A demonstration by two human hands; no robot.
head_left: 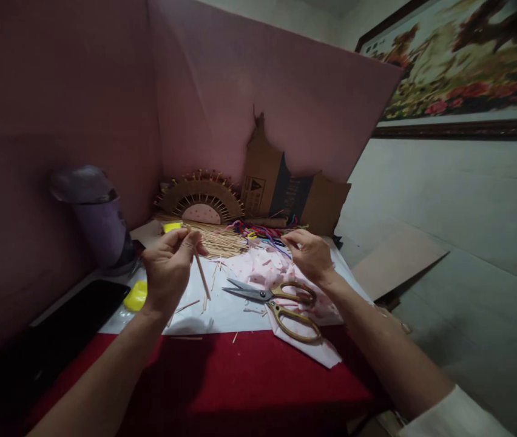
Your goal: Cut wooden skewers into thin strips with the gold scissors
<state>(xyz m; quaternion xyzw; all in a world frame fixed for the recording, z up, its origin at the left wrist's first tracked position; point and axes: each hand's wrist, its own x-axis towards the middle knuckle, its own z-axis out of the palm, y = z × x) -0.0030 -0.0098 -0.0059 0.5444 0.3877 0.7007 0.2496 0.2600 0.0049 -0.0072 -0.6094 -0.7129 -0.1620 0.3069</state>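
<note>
while the left hand [167, 270] is closed in a pinch on one wooden stick [202, 276], whose free end points toward 5 o'clock over the white sheet [222, 312], the right hand [310, 255] sits curled on the pink cloth [267, 270] beside the coloured cords [263, 232]. whether it grips a cord i cannot tell. the stick pile [219, 241] lies at 1 o'clock of the left hand, and the scissors [277, 300] at 7 o'clock of the right. i judge a pinch nearer the stick's middle would steady it, with both wrists kept clear of the open blades above the red surface [240, 376].
</note>
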